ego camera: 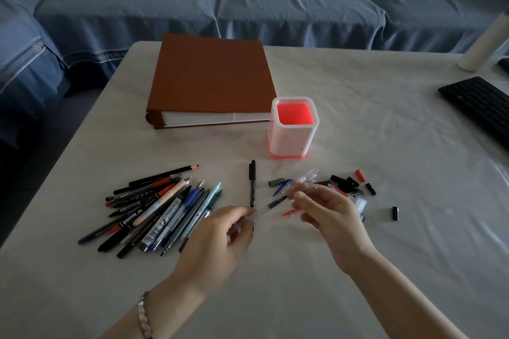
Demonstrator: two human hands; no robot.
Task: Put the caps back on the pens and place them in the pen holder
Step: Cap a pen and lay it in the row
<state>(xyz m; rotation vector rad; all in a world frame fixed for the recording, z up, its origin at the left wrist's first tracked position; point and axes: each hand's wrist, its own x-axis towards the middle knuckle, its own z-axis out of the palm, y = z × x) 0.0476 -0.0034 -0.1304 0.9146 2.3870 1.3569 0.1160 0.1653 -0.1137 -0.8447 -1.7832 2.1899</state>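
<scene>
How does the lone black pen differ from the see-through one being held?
The black pen lies on the table; the see-through pen is held off it by the left hand. The black pen is opaque and looks capped; the see-through pen's tip is bare, with a clear cap seemingly pinched in the right hand. Neither is in the pen holder.

Both arms are bare as far up as they show, the left forearm (170,300) and the right forearm (399,297) alike uncovered down to the fingers. Round the left wrist sits a bracelet (143,314) of silvery metal, built from broad, flat links joined one after another like a chain; it looks dull rather than polished in this dim light and lies close to the wrist. The left hand (220,234) and the right hand (327,215) are slender and long-fingered. Blur smears the left fingertips, so the nails cannot be made out.
</scene>
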